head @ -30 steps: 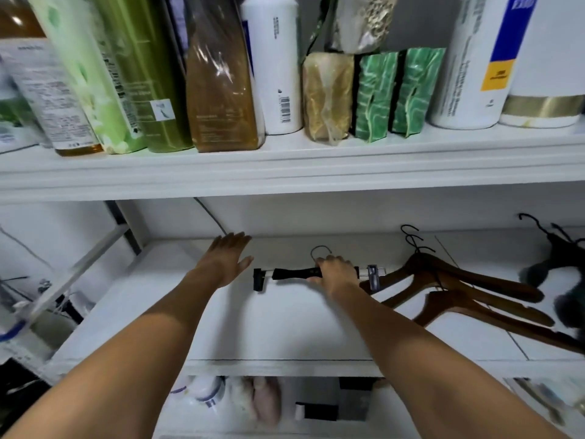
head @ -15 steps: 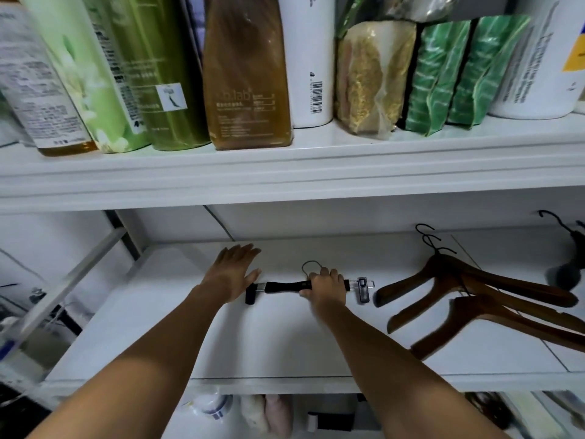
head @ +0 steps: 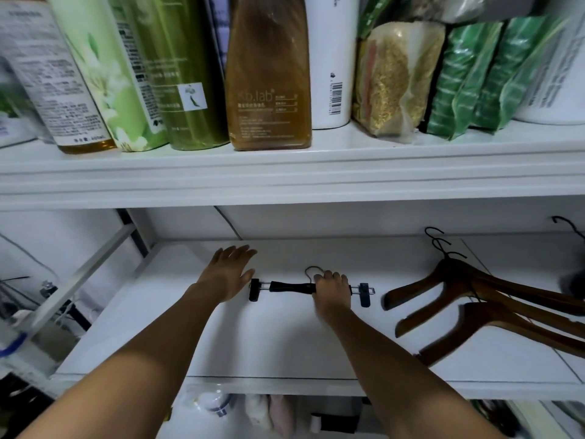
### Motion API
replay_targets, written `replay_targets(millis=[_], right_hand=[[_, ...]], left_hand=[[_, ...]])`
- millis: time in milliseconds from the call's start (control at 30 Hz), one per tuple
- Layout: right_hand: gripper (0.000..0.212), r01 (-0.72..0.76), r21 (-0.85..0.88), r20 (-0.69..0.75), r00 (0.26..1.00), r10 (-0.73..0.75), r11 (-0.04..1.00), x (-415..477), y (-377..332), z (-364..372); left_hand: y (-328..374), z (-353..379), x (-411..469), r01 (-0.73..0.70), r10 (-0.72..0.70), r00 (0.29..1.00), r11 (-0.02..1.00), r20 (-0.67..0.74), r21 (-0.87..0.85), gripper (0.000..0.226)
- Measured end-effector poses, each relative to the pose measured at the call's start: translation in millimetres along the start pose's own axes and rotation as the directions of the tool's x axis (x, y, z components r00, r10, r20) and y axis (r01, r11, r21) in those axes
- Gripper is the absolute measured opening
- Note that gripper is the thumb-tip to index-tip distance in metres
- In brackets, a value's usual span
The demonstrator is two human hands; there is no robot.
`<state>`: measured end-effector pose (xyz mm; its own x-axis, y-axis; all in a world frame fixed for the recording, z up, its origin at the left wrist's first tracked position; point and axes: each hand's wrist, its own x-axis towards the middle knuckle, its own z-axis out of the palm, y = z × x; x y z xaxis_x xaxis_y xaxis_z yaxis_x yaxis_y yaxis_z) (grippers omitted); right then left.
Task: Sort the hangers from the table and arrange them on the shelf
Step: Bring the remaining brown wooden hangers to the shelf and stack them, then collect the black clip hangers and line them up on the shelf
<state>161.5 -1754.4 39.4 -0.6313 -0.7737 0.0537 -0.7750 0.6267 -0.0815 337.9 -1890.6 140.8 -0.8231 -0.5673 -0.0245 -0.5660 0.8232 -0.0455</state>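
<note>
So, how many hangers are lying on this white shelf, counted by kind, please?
Black clip hanger: 1, gripped by the right hand
Brown wooden hangers: 3, overlapping
Dark hanger at the right edge: at least 1, mostly cut off and blurred
Total: 5 visible, possibly more beyond the edge

- A white upper shelf [head: 285, 172] carries bottles [head: 269, 74] and green packets [head: 468, 80].
- Behind, a white back wall [head: 348, 220].
- Left, a slanting white bar [head: 85, 270].
- Below, blurred odds and ends [head: 269, 413].
</note>
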Motion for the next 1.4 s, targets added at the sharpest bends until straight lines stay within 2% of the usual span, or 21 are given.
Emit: replay_targets(millis=[233,467,700,867,967,1133,1400], right_hand=[[0.05,-0.021,0.164,-0.044,0.999,0.028,0.986,-37.2,50.3,-61.6],[0.052,-0.135,0.135,-0.099,0.984,0.149,0.982,-95.7,134.9,-142.1],[0.055,-0.311,0.111,-0.171,0.93,0.327,0.944,-166.0,238.2,-196.0],[0.055,-0.476,0.044,-0.221,0.853,0.473,0.878,-227.0,318.0,-235.9],[0.049,-0.563,0.032,-0.295,0.784,0.546,0.826,-267.9,360.2,-258.7],[0.052,-0.706,0.061,-0.379,0.638,0.671,0.706,-346.0,420.6,-291.6],[0.054,-0.899,0.049,-0.435,0.373,0.82,0.435,-490.7,474.5,-328.8]], left_hand=[[62.0,-19.9,6.2,-0.089,0.089,0.995,0.996,-0.05,-0.001,0.052],[188.4,-59.9,13.8,-0.206,0.205,0.978,0.978,-0.026,-0.024,0.053],[331.2,-96.6,-1.7,-0.422,0.415,0.905,0.903,-0.091,-0.084,0.054],[434.2,-119.4,-11.0,-0.589,0.576,0.807,0.801,-0.126,-0.109,0.054],[492.7,-134.0,-20.1,-0.669,0.654,0.742,0.736,-0.146,-0.101,0.054],[590.1,-160.7,-39.9,-0.787,0.763,0.616,0.602,-0.195,-0.132,0.054],[716.6,-195.9,-94.5,-0.949,0.905,0.302,0.314,-0.298,-0.007,0.055]])
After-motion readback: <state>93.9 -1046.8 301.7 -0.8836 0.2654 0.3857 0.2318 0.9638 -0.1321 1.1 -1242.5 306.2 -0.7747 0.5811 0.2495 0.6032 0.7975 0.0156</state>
